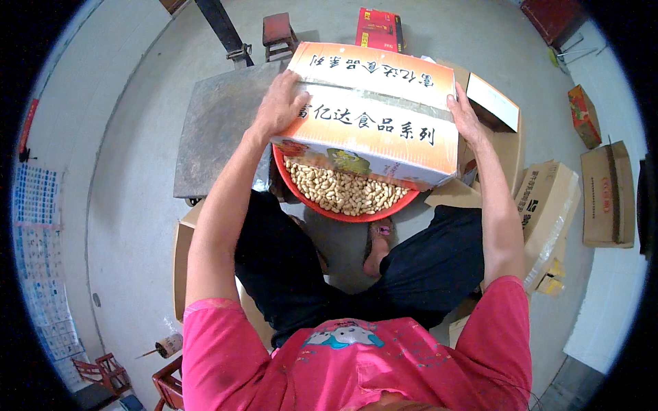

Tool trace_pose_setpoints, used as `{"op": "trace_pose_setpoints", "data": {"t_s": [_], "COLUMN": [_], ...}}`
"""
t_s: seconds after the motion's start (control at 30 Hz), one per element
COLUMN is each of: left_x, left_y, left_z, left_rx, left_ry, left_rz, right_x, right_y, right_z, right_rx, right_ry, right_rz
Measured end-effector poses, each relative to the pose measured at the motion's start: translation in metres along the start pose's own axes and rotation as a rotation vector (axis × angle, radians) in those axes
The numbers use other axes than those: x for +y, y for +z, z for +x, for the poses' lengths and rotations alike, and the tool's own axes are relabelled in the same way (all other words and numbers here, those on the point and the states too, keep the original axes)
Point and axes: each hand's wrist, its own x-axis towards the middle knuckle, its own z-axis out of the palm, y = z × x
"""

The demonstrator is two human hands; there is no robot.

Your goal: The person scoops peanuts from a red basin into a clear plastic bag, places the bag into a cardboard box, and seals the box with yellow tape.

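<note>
An orange and white cardboard carton (pixel 367 100) with printed writing is held between my two hands. Clear tape runs along its top seam. My left hand (pixel 280 105) presses its left end, thumb lying on the top. At the opposite end, my right hand (pixel 467 114) grips the side with the thumb near the seam. Below the carton is a red plastic basin (pixel 354 218) filled with unshelled peanuts (pixel 344 190). The carton covers the basin's far half, and I cannot tell whether it rests on the rim.
A grey platform scale (pixel 221 118) with an upright post stands left of the basin. Open cardboard boxes (pixel 547 205) crowd the right side. Beyond the carton are a small stool (pixel 277 31) and a red box (pixel 379 28). Another flattened-looking carton (pixel 608 195) leans by the right wall.
</note>
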Motion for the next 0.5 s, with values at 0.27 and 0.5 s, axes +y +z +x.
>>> {"op": "trace_pose_setpoints", "data": {"t_s": [0.27,0.5], "left_x": [-0.023,-0.020], "left_y": [-0.004,0.001], "left_z": [0.000,0.007], "left_rx": [0.188,0.232], "left_ry": [-0.248,0.026], "left_rz": [-0.067,0.091], "right_x": [-0.005,0.008], "right_y": [0.005,-0.001], "right_z": [-0.002,0.002], "right_rx": [0.017,-0.004], "right_ry": [0.026,0.016], "right_rz": [-0.004,0.046]}}
